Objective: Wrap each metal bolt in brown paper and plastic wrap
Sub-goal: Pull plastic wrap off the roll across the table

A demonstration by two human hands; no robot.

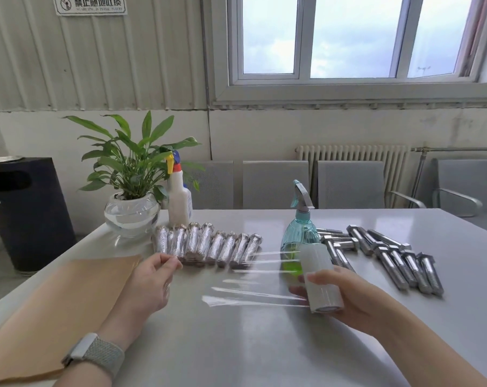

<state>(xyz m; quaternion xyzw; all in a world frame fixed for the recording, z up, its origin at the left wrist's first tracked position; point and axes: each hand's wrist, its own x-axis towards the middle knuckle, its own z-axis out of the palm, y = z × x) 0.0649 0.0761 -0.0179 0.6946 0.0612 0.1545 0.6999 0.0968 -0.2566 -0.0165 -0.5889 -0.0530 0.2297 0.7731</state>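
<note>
This looks like a waiting or break room in a factory or workshop building. The back wall is ribbed metal sheeting [97,60] over plain plaster, with a no-spitting sign [90,4] up high. Under a wide window [356,37] stand a white radiator [354,160] and a row of grey metal bench seats [348,184]. A black bin [27,213] sits in the corner, and the grey worktop [250,344] carries a potted plant [132,174] and loose steel bolts [390,255].

- The teal spray bottle [300,233] has its lower body hidden behind the plastic wrap roll [320,277].
- Right of that bottle, the bare bolts [387,255] overlap, so their count is unclear.
- The brown paper [55,308], left of it, runs off the frame's left edge.
</note>
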